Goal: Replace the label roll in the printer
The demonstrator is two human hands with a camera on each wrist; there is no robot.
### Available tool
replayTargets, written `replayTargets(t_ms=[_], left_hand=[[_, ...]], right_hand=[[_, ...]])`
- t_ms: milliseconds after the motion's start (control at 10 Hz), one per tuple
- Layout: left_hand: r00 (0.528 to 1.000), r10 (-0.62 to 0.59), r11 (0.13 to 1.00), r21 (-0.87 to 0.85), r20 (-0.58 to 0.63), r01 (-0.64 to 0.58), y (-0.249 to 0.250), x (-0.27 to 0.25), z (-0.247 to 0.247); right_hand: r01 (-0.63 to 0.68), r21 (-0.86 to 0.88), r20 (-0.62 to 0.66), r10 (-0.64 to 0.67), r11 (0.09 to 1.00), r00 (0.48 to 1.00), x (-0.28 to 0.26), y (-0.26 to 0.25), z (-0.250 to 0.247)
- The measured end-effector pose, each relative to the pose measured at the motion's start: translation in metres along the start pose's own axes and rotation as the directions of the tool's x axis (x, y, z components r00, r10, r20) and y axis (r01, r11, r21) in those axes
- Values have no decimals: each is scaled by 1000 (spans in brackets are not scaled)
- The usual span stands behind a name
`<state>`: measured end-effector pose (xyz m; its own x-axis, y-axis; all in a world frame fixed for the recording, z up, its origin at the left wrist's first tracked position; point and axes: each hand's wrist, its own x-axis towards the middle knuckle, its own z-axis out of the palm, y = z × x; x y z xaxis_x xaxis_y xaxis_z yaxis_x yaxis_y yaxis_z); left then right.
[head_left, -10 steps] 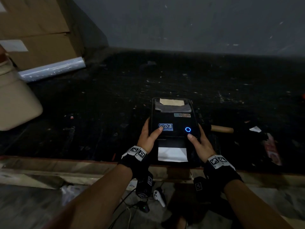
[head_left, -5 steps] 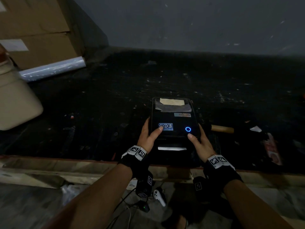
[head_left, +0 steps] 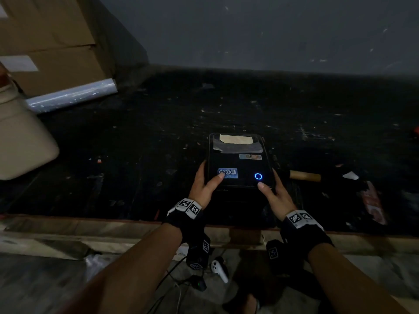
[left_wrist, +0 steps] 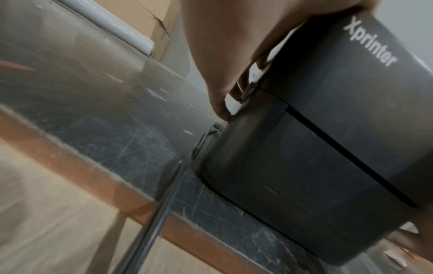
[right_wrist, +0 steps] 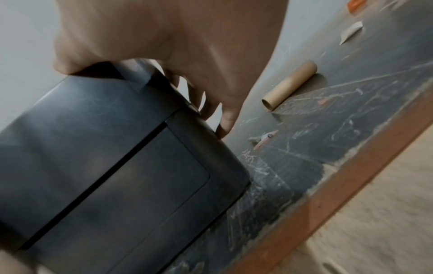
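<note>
A black label printer (head_left: 238,164) stands near the front edge of the dark table (head_left: 136,155), its lid down and a blue ring light (head_left: 258,176) glowing on top. My left hand (head_left: 204,184) grips its left side, thumb on the lid's blue sticker, fingers down the side by the latch (left_wrist: 248,90). My right hand (head_left: 274,193) grips the right side, thumb just below the ring light. No label shows at the front slot (right_wrist: 98,181). An empty cardboard core (head_left: 305,176) lies on the table right of the printer. The roll inside is hidden.
Cardboard boxes (head_left: 52,41) and a roll of clear film (head_left: 72,95) sit at the back left, a beige object (head_left: 20,141) at the left edge. Paper scraps (head_left: 350,175) and a reddish packet (head_left: 373,205) lie at the right. A cable (left_wrist: 159,213) runs off the table's wooden front edge (head_left: 90,225).
The white label that stuck out of the printer's front slot has drawn back in and is gone from view. Both hands have stayed where they were.
</note>
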<state>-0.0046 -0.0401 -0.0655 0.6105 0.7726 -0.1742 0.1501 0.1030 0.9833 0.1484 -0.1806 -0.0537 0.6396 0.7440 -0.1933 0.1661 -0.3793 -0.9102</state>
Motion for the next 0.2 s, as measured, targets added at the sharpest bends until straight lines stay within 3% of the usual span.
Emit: replayTargets(t_ms=[200], left_hand=[[1000,1,999,51,15,-2,10,0,-3]], right_hand=[[33,-58,-4,-34,998,999,-3,-8,-5]])
